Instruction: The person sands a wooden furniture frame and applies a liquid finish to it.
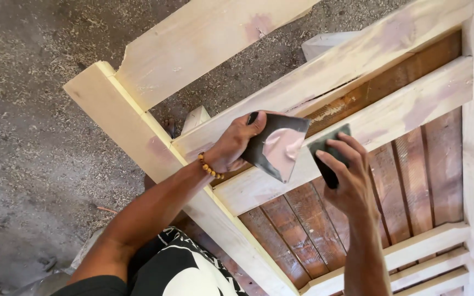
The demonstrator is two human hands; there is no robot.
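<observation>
While left hand (236,143) grips a putty-smeared plate (277,147) (flat, dark), rough frame (138,137) below.

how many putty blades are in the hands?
2. A wide blade smeared with pinkish filler in the left hand; a smaller dark blade in the right hand, partly hidden by fingers.

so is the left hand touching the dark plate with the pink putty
Touching. The head view shows the left hand gripping the plate, thumb over its top edge.

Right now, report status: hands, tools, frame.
Left hand holds dark plate smeared with pink filler. Right hand grips dark scraper against pale wooden frame. Nothing in the way.
</observation>
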